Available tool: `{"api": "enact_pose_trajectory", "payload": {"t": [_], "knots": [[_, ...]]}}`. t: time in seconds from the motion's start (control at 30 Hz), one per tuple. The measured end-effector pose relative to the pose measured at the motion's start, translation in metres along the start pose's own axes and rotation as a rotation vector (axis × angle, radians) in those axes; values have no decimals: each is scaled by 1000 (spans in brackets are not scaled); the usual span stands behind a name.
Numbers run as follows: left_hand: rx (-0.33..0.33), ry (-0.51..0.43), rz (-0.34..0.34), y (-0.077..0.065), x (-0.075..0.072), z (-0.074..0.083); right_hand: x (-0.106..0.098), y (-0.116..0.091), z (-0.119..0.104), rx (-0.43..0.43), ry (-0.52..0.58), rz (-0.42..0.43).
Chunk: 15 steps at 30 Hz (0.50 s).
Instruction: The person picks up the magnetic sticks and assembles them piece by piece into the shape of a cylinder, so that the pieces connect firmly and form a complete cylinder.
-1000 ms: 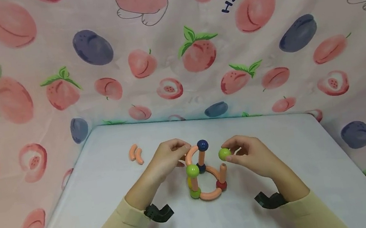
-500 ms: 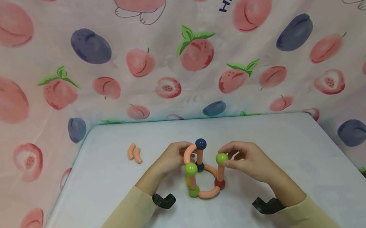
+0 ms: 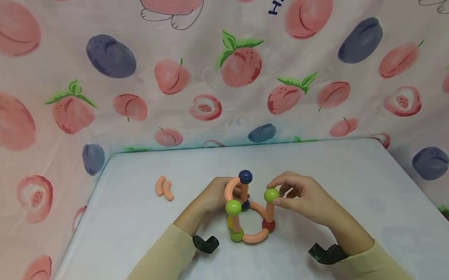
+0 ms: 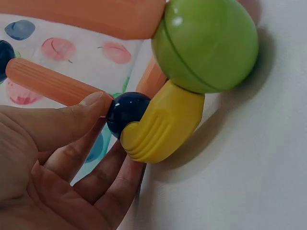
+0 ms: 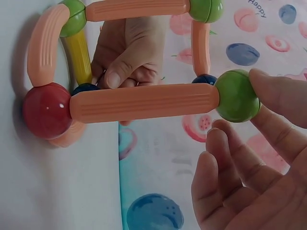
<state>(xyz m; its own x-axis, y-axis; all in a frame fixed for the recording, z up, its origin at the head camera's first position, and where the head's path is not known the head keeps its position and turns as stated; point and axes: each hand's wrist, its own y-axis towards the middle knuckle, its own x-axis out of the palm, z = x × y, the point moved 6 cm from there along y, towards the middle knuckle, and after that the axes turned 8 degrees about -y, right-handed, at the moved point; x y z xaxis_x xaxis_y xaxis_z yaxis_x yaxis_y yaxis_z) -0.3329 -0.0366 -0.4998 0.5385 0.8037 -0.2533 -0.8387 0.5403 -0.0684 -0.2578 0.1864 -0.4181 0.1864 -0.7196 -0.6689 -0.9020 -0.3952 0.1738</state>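
A toy frame of magnetic rods and balls stands on the table in the head view, its base a ring of curved orange rods (image 3: 255, 238) and a yellow piece (image 4: 168, 124). My left hand (image 3: 214, 195) reaches behind it. In the left wrist view the thumb and fingers pinch the low end of an upright orange rod (image 4: 53, 82), right at the dark blue ball (image 4: 128, 112). My right hand (image 3: 306, 196) pinches a green ball (image 5: 238, 96) between thumb and forefinger. That ball sits on top of another upright orange rod (image 5: 144, 103), which rises from a red ball (image 5: 47, 111).
Two loose curved orange rods (image 3: 164, 188) lie at the back left of the white table (image 3: 341, 161). A fruit-patterned cloth (image 3: 194, 57) hangs behind and along the sides. A curved orange rod joins the upper dark blue ball (image 3: 245, 177) to another green ball (image 3: 233, 208).
My right hand has brought the green ball left and down onto the bare rod top. The left hand has moved from the upper curved rod down behind the frame to the upright rod's base.
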Motion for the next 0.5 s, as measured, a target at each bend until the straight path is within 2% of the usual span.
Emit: {"api": "enact_pose_trajectory", "payload": {"t": [0.23,0.5], "knots": [[21,-15,41,-6,-4,-2,0,2,2,34,-17,8],[60,24,81,-15,-9,-1,-2,4,4,68,-23,18]]}}
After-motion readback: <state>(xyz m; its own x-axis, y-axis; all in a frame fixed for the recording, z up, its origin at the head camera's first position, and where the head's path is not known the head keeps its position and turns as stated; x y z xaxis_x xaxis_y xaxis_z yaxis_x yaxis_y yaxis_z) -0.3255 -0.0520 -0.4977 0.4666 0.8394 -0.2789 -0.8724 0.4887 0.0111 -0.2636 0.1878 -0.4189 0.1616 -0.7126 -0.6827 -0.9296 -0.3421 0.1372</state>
